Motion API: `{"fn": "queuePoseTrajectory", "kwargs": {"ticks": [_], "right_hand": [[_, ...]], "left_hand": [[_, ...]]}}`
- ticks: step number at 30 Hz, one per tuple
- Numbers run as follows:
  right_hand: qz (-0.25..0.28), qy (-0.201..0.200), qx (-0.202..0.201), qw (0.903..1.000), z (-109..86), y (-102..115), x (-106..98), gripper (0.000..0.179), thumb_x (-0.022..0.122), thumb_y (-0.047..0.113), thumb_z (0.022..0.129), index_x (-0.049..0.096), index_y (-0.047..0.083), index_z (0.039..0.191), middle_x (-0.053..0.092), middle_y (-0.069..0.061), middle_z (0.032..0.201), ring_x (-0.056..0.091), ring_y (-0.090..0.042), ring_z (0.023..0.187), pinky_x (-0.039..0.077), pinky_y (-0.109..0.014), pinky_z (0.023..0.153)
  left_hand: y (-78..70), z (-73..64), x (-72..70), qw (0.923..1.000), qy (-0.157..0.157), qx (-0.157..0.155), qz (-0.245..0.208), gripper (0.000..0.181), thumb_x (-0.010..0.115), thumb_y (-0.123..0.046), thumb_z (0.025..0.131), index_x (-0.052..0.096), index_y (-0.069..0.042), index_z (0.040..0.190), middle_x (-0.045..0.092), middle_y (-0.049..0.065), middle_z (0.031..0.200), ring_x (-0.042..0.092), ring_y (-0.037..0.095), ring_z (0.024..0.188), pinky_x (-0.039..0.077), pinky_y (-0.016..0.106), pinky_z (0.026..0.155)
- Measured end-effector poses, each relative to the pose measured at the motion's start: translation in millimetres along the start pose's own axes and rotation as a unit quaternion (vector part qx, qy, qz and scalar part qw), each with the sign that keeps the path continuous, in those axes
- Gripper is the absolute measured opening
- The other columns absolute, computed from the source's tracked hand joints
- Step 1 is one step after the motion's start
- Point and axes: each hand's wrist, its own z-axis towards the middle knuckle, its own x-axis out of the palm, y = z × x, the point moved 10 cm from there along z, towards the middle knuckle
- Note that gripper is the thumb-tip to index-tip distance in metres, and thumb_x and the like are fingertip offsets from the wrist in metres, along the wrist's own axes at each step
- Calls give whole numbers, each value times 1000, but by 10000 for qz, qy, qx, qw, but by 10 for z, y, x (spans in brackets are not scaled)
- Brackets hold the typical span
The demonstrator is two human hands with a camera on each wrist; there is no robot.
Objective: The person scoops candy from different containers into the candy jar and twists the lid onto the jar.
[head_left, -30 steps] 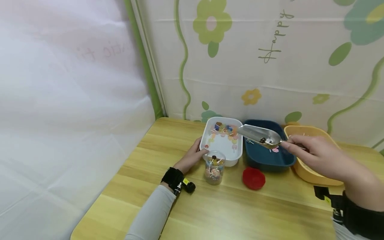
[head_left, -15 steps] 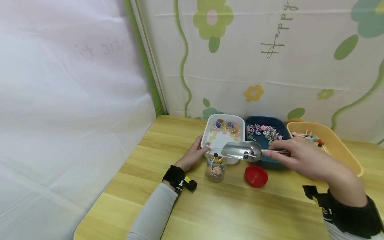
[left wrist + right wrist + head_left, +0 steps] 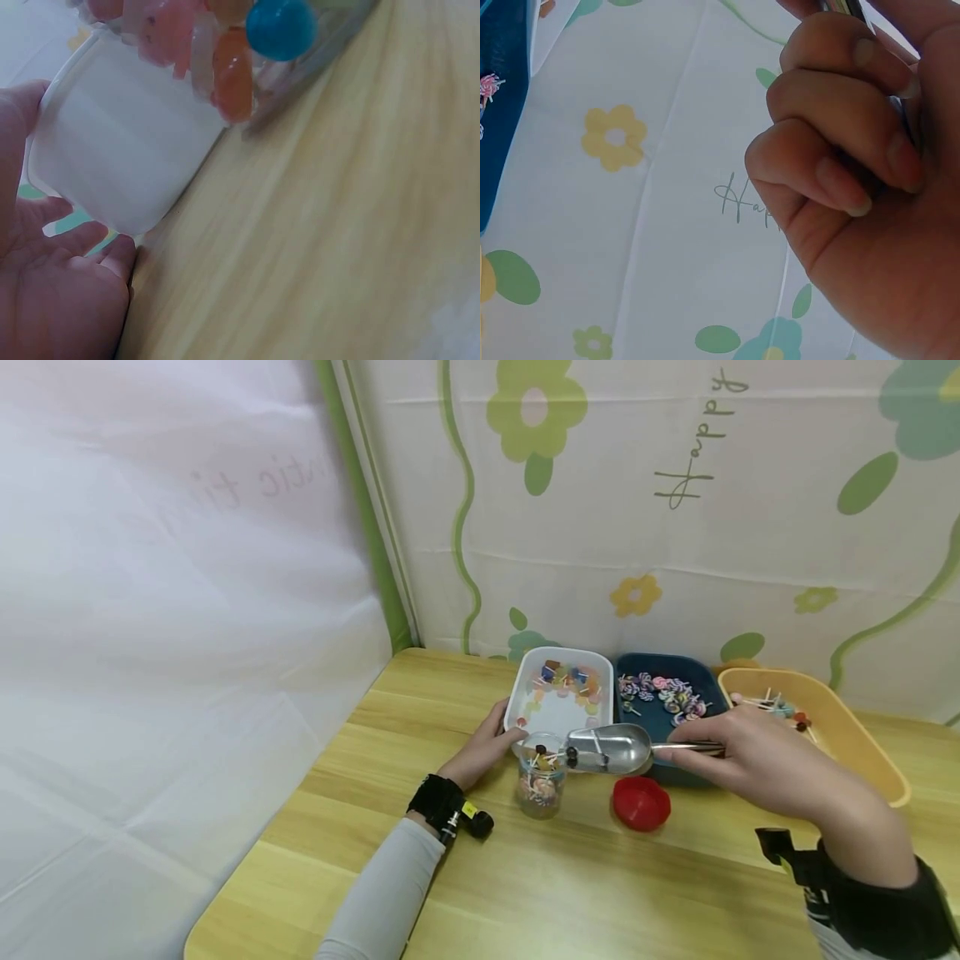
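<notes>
My right hand [image 3: 765, 760] grips the handle of a metal scoop [image 3: 626, 747]; in the right wrist view its fingers [image 3: 832, 112] are curled round it. A few dark, white-sticked mini lollipops lie in the scoop, whose tip is at the rim of a clear jar [image 3: 537, 792]. That jar stands upright, partly filled with small candies. My left hand [image 3: 480, 756] holds the near left corner of a white tub [image 3: 555, 722], thumb at the rim, fingers along the outer wall. Several colourful candies sit inside the tub.
A dark blue tub [image 3: 651, 720] with swirl lollipops and a yellow tub [image 3: 855, 752] with a few stick candies stand to the right. A red scalloped piece [image 3: 641, 803] lies on the wooden table [image 3: 600, 893] before the blue tub. A patterned curtain [image 3: 585, 527] hangs behind.
My right hand has brought the scoop left and down from over the blue tub to the jar's rim. Lollipops have slid towards the scoop's tip. My left hand stays at the white tub.
</notes>
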Motion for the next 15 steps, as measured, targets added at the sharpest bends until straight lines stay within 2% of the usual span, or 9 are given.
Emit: {"fn": "queuePoseTrajectory", "kwargs": {"ticks": [6,11,15], "right_hand": [[31,-48,28,10000,-11,-7,-10,8,58,43,90,64,38,86,52,23,62,44,-2,54,38,-23,51],[-77,-146,160,9997,-53,-39,-56,11,60,43,89,67,36,93,50,20,62,43,-6,58,38,-27,55],[-176,-303,129,9993,-83,-60,-130,17,62,40,89,70,29,100,58,20,71,46,-5,63,42,-32,63]], "left_hand": [[-19,3,20,9999,59,65,-85,67,53,-25,95,16,-22,150,27,5,149,27,15,132,26,38,108],[-18,-6,16,10000,34,19,-33,67,53,-25,95,15,-22,150,26,4,150,26,14,133,25,37,108],[-1,-7,2,10000,-10,-14,1,69,55,-28,94,15,-24,150,25,3,150,25,12,132,25,36,109]]}}
